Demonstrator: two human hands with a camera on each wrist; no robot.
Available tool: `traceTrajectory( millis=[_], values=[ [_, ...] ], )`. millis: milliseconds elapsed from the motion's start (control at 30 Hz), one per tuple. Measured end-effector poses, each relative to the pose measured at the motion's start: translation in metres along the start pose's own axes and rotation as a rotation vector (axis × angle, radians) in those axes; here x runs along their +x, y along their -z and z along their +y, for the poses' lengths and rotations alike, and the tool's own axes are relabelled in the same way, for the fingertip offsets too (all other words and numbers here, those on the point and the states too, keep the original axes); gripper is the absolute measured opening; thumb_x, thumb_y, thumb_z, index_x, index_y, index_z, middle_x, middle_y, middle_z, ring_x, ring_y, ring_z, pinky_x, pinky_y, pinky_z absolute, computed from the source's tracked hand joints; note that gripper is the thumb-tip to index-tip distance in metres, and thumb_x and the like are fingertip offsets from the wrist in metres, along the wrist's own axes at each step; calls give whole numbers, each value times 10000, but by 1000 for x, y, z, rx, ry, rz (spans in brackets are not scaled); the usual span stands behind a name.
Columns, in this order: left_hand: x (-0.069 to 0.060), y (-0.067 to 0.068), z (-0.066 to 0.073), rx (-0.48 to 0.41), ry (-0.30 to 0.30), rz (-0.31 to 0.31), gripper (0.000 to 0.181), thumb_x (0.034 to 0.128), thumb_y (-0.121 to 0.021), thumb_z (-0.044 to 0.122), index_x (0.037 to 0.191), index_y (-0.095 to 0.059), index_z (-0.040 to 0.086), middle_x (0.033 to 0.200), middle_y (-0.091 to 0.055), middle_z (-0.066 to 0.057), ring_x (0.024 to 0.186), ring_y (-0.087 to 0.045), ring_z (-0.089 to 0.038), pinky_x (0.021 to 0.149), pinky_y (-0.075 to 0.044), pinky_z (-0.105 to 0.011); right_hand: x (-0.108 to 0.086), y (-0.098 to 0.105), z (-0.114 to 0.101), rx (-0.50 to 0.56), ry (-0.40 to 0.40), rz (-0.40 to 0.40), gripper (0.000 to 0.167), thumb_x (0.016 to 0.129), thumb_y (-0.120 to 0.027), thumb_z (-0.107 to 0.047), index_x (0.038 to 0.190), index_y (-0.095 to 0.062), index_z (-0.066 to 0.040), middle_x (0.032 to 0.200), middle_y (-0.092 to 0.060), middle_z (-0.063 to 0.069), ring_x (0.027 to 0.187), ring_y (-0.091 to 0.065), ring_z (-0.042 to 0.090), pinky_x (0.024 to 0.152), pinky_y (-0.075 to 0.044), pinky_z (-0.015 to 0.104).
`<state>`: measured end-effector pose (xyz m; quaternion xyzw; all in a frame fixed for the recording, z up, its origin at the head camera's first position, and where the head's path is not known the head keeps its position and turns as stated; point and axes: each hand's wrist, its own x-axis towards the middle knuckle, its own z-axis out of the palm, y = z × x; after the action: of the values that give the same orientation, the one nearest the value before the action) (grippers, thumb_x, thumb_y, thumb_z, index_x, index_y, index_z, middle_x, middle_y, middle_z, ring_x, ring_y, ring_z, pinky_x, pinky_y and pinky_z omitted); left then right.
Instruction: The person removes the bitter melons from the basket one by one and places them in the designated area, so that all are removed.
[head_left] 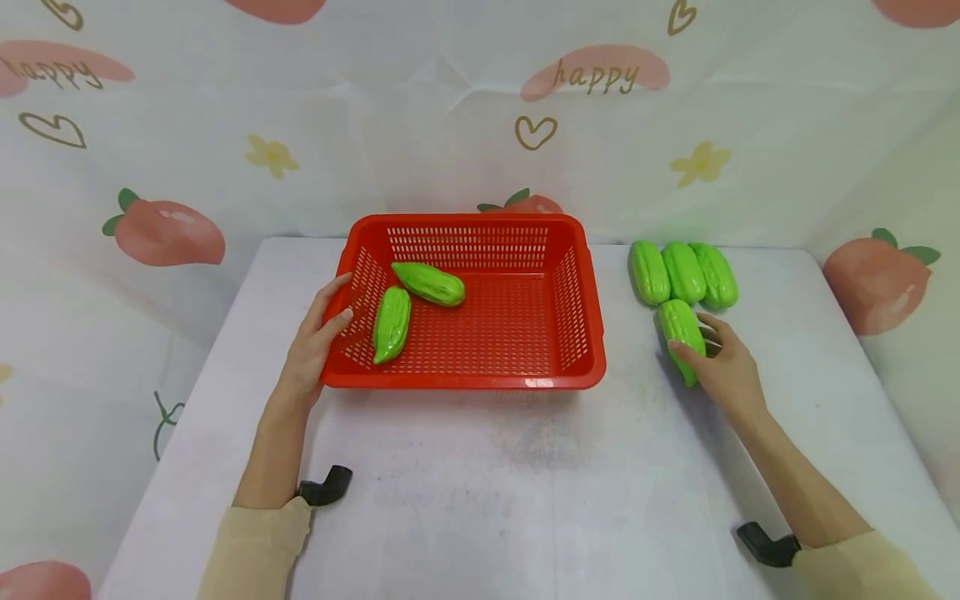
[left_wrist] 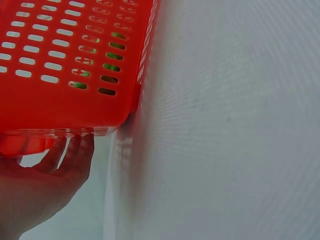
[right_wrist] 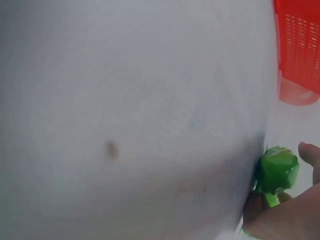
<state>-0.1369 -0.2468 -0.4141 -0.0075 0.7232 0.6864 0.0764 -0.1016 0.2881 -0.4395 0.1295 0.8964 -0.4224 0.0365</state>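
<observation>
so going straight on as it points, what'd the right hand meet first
First the single green gourd that the right hand is at, then probably the row of three gourds beyond; depth is unclear.

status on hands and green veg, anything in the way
Left hand on red basket rim. Right hand around one green vegetable. Two more inside basket. No obstruction visible.

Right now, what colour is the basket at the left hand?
Red. The basket shows best in the head view.

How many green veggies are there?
6: two green veggies in the red basket, three side by side to its right, one at the right hand. None seems hidden.
</observation>
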Motion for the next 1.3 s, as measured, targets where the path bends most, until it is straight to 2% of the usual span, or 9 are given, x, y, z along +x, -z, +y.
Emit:
traceTrajectory(
  millis=[167,233,300,400,533,700,867,1100,1300],
  values=[
    [-1,0,0,-5,10,3,530,1042,-470,324,1547,-312,346,1554,-267,-38,1293,-365,-256,886,-514,-223,-1,2,2,26,30,32,790,942,-653,-430,1540,-308,-46,1486,-415,267,1291,-454,464,951,-451,471],
    [-1,0,0,-7,13,2,531,1041,-470,323,1547,-310,347,1552,-269,-38,1297,-363,-263,885,-518,-227,-1,3,1,65,42,95,718,947,-663,-370,1514,-363,-45,1481,-441,226,1287,-473,410,989,-446,436],
    [-1,0,0,-7,13,2,532,1041,-469,319,1548,-308,345,1552,-270,-40,1301,-362,-271,884,-521,-231,0,3,-1,123,54,184,625,945,-677,-292,1472,-437,-57,1451,-492,165,1268,-502,317,1005,-450,352],
    [0,0,0,-3,14,2,531,1043,-463,305,1549,-308,344,1552,-270,-43,1305,-360,-275,886,-522,-235,2,4,-4,232,104,320,500,919,-700,-151,1389,-544,-82,1352,-572,68,1185,-537,181,944,-451,204],
    [0,0,1,6,13,7,529,1044,-457,295,1549,-309,343,1558,-266,-44,1306,-358,-271,885,-519,-229,6,6,-10,328,226,390,457,882,-697,-10,1324,-598,-71,1248,-615,12,1096,-577,118,871,-470,139],
    [1,0,1,7,9,8,525,1047,-452,287,1549,-310,339,1564,-258,-40,1306,-355,-267,888,-514,-221,5,6,-21,377,318,377,450,877,-678,47,1308,-612,-63,1224,-621,8,1046,-605,111,845,-481,123],
    [-1,1,0,5,17,9,528,1042,-465,315,1546,-312,350,1563,-258,-35,1308,-355,-269,891,-512,-226,3,2,-38,496,361,315,443,861,-677,83,1277,-627,-58,1227,-619,53,1052,-608,183,847,-491,133],
    [0,1,0,18,22,8,531,1041,-464,314,1547,-307,357,1559,-265,-49,1309,-352,-272,892,-516,-232,6,-6,-62,657,441,225,453,840,-681,125,1273,-625,3,1225,-627,67,1016,-615,177,847,-506,161],
    [-1,0,0,14,25,9,531,1041,-466,317,1547,-307,356,1558,-264,-43,1307,-353,-272,902,-510,-240,8,-9,-82,631,488,170,485,844,-690,109,1310,-604,7,1217,-634,37,1010,-621,192,830,-515,165]
  ],
)
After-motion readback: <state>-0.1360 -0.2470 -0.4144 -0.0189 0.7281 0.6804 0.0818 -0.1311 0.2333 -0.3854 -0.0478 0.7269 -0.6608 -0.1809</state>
